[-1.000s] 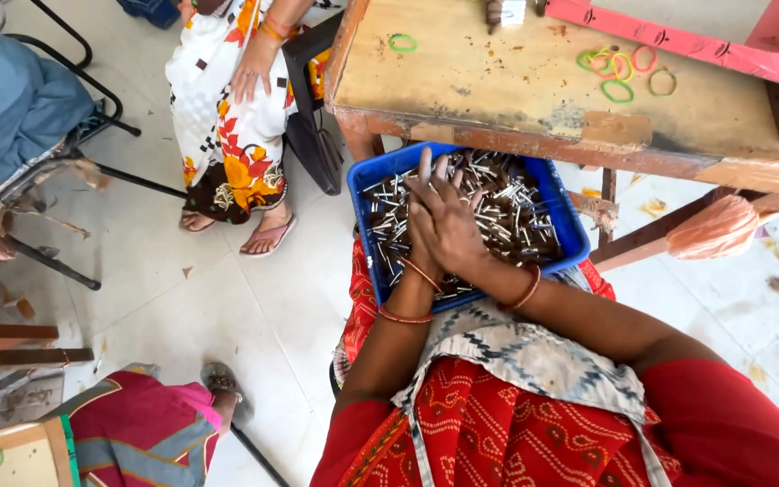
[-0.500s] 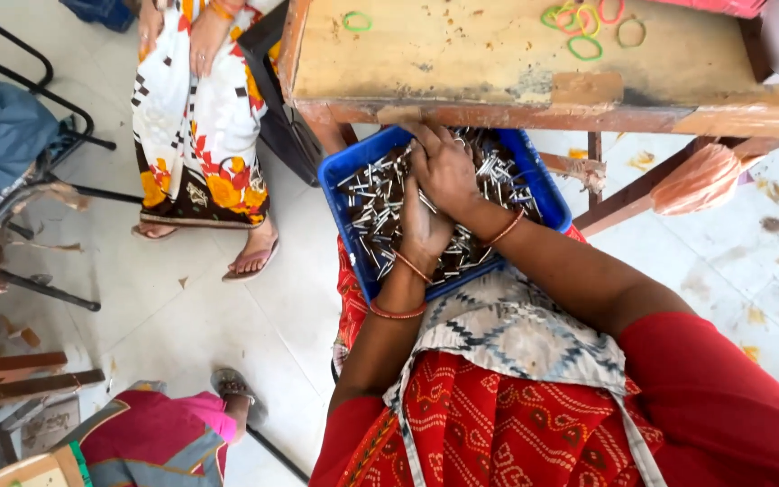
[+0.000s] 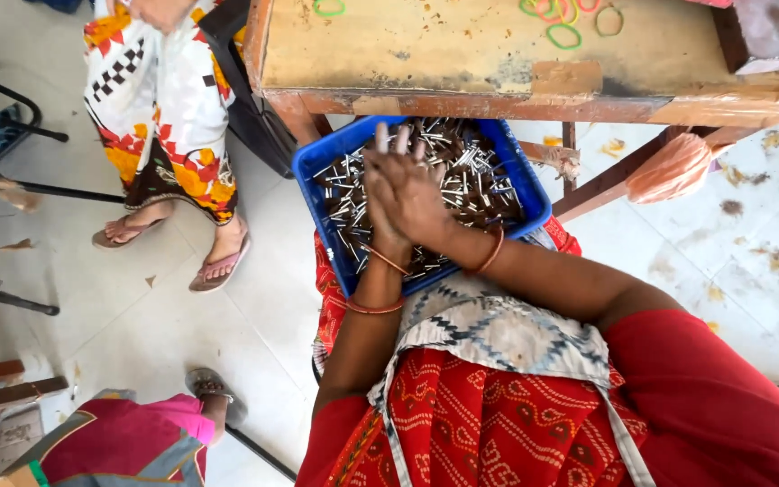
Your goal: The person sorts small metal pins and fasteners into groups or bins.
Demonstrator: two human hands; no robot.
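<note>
A blue plastic tray (image 3: 310, 185) rests on my lap, heaped with thin dark sticks that have pale ends (image 3: 484, 180). My left hand (image 3: 379, 221) and my right hand (image 3: 421, 194) are pressed together over the middle of the tray, the right lying over the left, fingers stretched toward the table. They seem to clasp a bunch of the sticks between the palms; the bunch itself is mostly hidden. Thin bangles circle both wrists.
A worn wooden table (image 3: 426, 54) stands just beyond the tray, with coloured rubber bands (image 3: 563, 36) and a grey box (image 3: 764, 32) on it. A person in a patterned dress (image 3: 155, 99) stands at left. Another person (image 3: 128, 442) is at lower left. Black chair legs (image 3: 11, 298).
My joined hands stay over the tray and the fingers have stretched out straighter toward the table. The view has tipped down and right, and the standing person appears closer.
</note>
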